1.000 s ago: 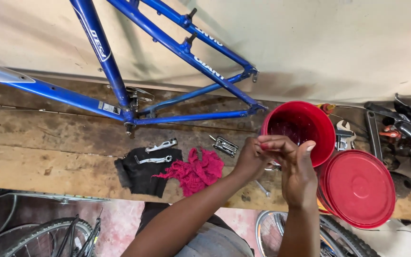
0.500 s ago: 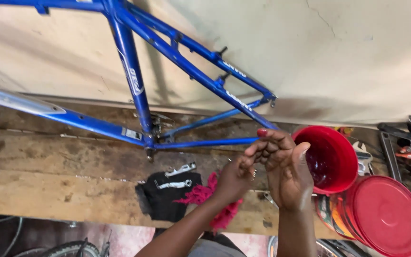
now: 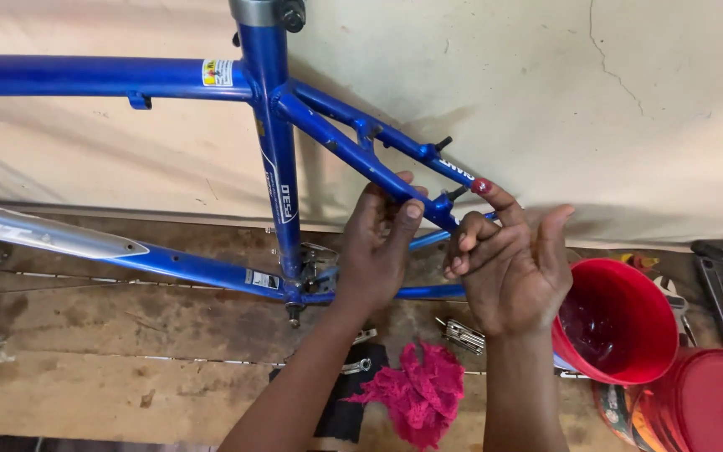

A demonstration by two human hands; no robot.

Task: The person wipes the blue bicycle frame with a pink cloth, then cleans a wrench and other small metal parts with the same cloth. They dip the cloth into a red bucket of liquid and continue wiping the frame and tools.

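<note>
The left hand [image 3: 376,251] is wrapped loosely around a rear stay of the blue bicycle frame [image 3: 269,151], fingers curled over the tube and thumb up along it, so it has hold of the frame just left of the brake post. The right hand [image 3: 508,264] is beside it, palm turned toward the camera, half open; its index finger, smeared red at the tip, stretches up to the stay near the small black post, while the other fingers curl in. It holds nothing that can be made out.

The frame stands upright on a worn wooden bench [image 3: 127,351] against a pale wall. On the top tube, near the seat tube, is a small rectangular sticker [image 3: 217,73], white and yellow with a red patch. A small pale rectangular label [image 3: 264,279] sits low on the down tube near the bottom bracket.

Near the arms lie a crumpled pink rag [image 3: 418,392] and a black glove [image 3: 353,393]. Right of the right hand a red tub [image 3: 621,322] stands open, holding a dark red greasy mass. Its round red lid [image 3: 713,402] lies just right of it and nearer.
</note>
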